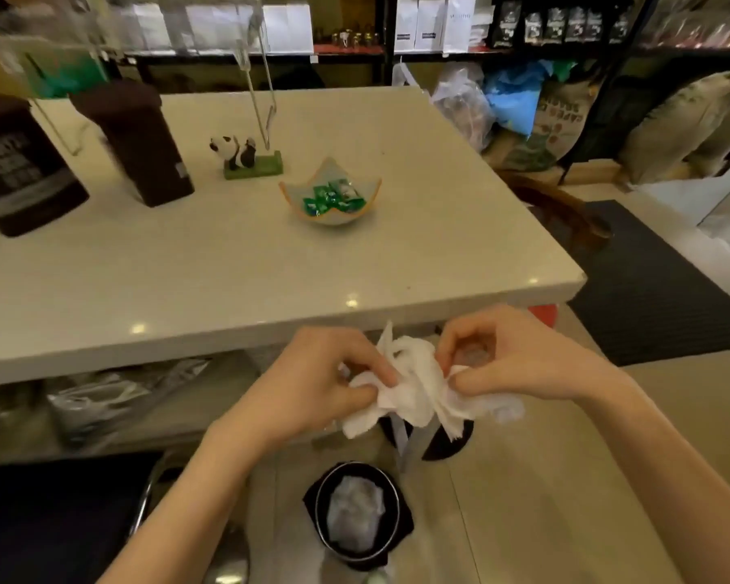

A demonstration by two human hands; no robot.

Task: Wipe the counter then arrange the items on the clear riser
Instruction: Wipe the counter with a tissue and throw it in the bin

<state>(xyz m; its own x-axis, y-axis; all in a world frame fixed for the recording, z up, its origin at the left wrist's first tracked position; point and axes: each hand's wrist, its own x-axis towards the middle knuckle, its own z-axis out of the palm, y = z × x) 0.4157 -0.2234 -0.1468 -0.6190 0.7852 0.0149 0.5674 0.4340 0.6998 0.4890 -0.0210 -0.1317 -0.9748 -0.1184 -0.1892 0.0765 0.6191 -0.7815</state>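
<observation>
Both grips pinching crumpled white paper towel below white table edge; could tear if tugged apart.

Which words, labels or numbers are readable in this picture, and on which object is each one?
None can be quoted with confidence.
Left dark brown bag: pale print, blurred, unreadable.
Second brown bag: small pale tag low on its side, too small.
Burlap sack by the shelves: dark letters, distorted, unreadable.
Black packets on the shelf: labels too small.
White boxes: dark label marks, too small.
Green candy wrappers in the dish: print too small.
</observation>
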